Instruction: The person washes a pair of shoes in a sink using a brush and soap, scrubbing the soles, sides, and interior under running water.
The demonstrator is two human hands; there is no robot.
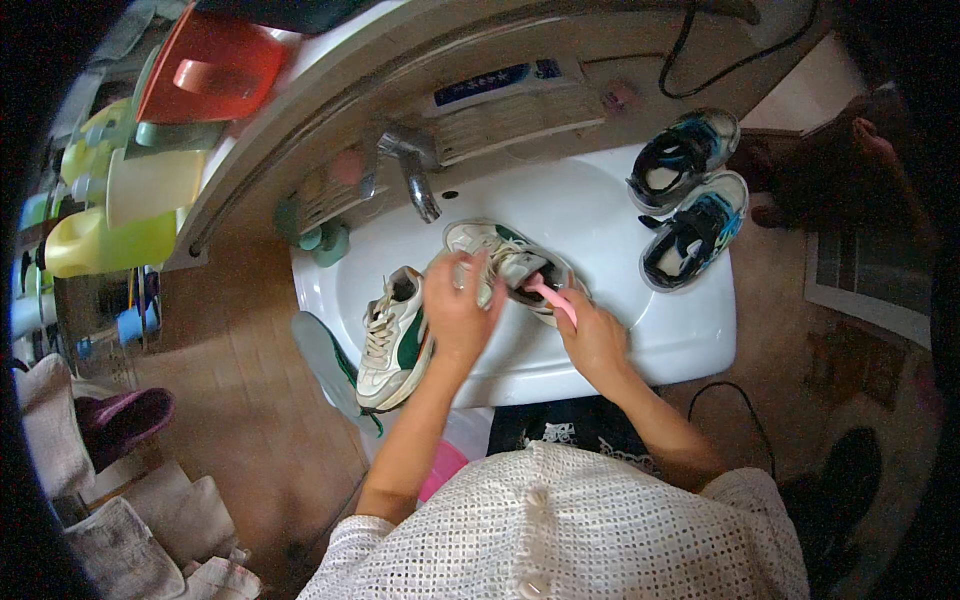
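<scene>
A white and green sneaker (487,238) with its laces loosened lies in the white washbasin (555,191). My right hand (596,341) grips the pink handle of a brush (553,298), whose far end is inside the shoe's opening. My left hand (461,307), blurred, is over the laces with its fingers spread; whether it touches them I cannot tell. The matching sneaker (386,341) rests at the basin's left front, its toe towards me. Beside it a grey-green insole (322,364) leans over the basin's left rim.
Two black and blue shoes (679,210) stand on the basin's right rim. A chrome faucet (416,180) reaches over the back edge. Detergent bottles (105,244) and a red plastic container (217,71) are at the upper left. Cloths (127,547) hang at the lower left.
</scene>
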